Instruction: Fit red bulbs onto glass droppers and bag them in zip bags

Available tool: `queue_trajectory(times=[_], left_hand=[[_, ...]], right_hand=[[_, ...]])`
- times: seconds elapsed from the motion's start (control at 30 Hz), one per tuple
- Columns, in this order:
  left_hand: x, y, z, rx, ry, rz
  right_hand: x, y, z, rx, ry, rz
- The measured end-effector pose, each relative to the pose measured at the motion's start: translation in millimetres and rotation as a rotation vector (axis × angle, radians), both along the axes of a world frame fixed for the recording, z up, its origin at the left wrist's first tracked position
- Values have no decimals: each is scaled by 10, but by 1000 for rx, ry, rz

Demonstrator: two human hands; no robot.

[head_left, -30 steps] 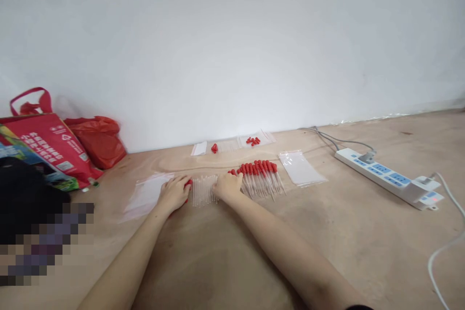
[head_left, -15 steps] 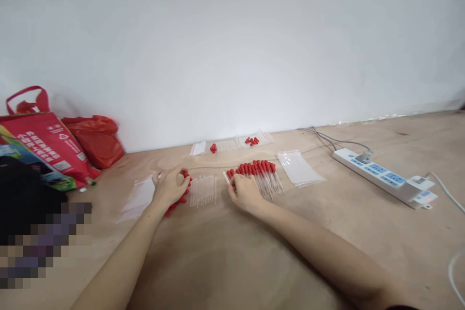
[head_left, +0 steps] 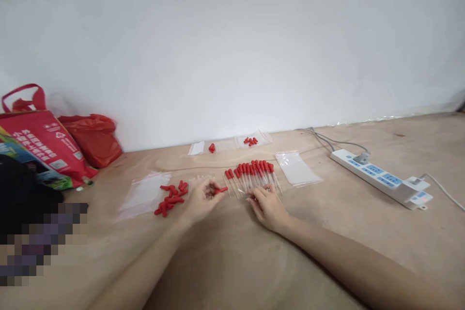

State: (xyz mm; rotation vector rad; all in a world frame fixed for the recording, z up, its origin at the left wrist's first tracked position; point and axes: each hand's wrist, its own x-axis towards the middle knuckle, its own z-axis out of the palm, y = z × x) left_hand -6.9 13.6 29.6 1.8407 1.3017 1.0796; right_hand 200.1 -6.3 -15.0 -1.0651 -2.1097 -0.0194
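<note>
My left hand (head_left: 201, 198) is curled over the clear glass tubes (head_left: 199, 181) on the wooden surface and pinches a red rubber cap (head_left: 220, 190) at its fingertips. Just left of it lies a loose heap of red caps (head_left: 171, 197). My right hand (head_left: 267, 203) rests on the surface with fingers spread, its fingertips touching the near ends of a row of red-capped droppers (head_left: 252, 173). Nothing is in the right hand.
Clear zip bags lie at the left (head_left: 143, 193) and right (head_left: 297, 168) of the droppers, more bags with caps (head_left: 232, 143) by the wall. A white power strip (head_left: 381, 178) with cables sits right. Red bags (head_left: 54, 143) stand at left.
My left hand moved right, off the heap of red caps and onto the glass tubes, with one cap pinched. My right hand slid toward me, to the droppers' near ends.
</note>
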Motion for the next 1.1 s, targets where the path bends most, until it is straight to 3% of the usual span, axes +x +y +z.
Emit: queue_trajectory(times=[0.1,0.2,0.43,0.7,0.9,1.1], left_hand=[[190,-105,-293,-67,-106,-99],[222,-153,-398,-79,-131,-163],[202,-153,-334,-68,-150,-172],[183,-124,-392,-36,-128,-168],[140,-118,-422,49,40,-178],[164,-184,-322,156,231,-190]], right_hand=[[25,4,13,10,-29,15],[60,10,22,9,-44,20],[42,8,35,-27,-61,16],[40,-14,48,-65,-69,22],[54,5,35,-110,-96,102],[102,70,34,-96,-152,134]])
